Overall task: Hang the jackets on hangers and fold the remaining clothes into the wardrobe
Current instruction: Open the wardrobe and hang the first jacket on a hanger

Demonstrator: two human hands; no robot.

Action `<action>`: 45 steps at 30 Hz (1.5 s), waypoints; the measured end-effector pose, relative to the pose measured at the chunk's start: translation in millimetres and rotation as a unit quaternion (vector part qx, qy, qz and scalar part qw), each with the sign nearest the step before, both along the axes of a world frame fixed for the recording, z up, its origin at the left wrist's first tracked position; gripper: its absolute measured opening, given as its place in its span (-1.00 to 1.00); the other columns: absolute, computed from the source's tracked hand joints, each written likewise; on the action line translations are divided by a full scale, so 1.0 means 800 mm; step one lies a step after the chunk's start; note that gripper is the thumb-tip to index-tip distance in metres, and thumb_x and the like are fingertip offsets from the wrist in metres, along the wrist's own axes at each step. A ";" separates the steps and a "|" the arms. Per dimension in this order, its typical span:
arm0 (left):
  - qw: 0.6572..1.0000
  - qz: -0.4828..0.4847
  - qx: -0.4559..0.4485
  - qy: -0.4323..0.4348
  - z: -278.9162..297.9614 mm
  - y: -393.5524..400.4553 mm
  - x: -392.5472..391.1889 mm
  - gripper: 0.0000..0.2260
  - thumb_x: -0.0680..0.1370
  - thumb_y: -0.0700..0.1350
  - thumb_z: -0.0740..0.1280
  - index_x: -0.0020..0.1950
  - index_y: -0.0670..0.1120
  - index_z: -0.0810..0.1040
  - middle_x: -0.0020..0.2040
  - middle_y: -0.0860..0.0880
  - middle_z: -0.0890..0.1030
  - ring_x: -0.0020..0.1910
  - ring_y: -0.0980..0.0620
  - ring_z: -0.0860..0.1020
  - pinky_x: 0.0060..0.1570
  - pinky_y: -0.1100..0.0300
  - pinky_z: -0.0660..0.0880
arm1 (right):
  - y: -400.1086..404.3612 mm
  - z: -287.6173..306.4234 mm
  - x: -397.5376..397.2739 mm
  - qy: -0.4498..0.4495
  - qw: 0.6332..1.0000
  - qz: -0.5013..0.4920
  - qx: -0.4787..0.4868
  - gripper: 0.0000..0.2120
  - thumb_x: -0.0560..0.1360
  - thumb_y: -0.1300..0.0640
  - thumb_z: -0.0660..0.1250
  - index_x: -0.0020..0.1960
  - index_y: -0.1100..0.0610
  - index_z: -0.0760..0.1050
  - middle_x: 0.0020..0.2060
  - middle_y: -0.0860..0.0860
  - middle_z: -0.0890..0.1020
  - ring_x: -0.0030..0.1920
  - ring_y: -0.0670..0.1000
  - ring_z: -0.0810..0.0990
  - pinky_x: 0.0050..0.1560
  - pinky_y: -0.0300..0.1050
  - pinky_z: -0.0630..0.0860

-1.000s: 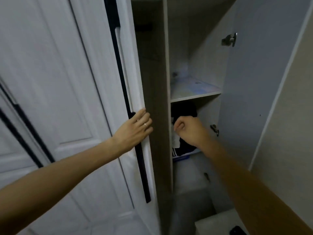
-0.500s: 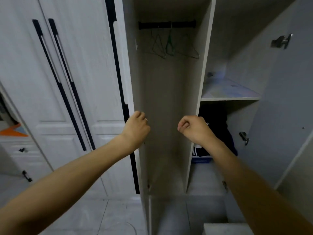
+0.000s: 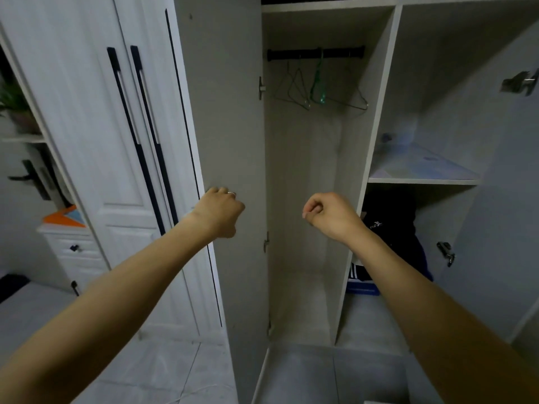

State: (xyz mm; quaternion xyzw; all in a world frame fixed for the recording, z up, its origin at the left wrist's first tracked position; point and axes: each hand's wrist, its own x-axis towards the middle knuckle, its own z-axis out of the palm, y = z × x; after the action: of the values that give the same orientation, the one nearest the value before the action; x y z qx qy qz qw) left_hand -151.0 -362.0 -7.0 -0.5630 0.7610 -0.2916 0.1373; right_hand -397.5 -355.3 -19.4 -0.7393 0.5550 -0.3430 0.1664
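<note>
Facing the open wardrobe [image 3: 320, 199], left hand [image 3: 220, 212] fisted against its door [image 3: 227, 112], right hand [image 3: 329, 214] fisted empty

white wardrobe [image 3: 221, 112]; black rail [image 3: 315, 53]; green hanger [image 3: 318, 88]; dark clothes [image 3: 390, 228], white stripes

Wardrobe [image 3: 382, 83] standing ahead, doors open. Open door [image 3: 224, 112] sitting left of hanging bay. Rail [image 3: 315, 53] running across top of bay; hangers [image 3: 320, 88] hanging from it. Shelf [image 3: 420, 179] lying right of bay, beyond divider. Clothes [image 3: 393, 228] lying under shelf. Left hand [image 3: 218, 212] hovering before open door; right hand [image 3: 331, 214] before divider.
</note>
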 end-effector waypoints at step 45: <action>0.508 -0.137 0.134 0.840 0.174 -0.597 -0.442 -0.76 0.61 -0.12 0.18 -0.27 -0.04 0.39 -0.30 -0.04 0.50 -0.29 0.01 0.47 -0.19 0.19 0.42 | -0.369 0.119 -0.292 0.098 0.963 -0.219 -0.118 -0.86 0.54 0.30 0.29 -0.09 0.27 0.63 -0.24 0.01 0.59 -0.24 -0.05 0.49 -0.10 -0.29 0.43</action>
State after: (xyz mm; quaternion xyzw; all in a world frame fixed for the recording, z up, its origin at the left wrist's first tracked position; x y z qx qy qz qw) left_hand -505.0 -839.5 132.2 -0.4079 0.6184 0.4079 -0.5336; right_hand -631.1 -650.7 75.7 -0.6440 0.6726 -0.3600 -0.0570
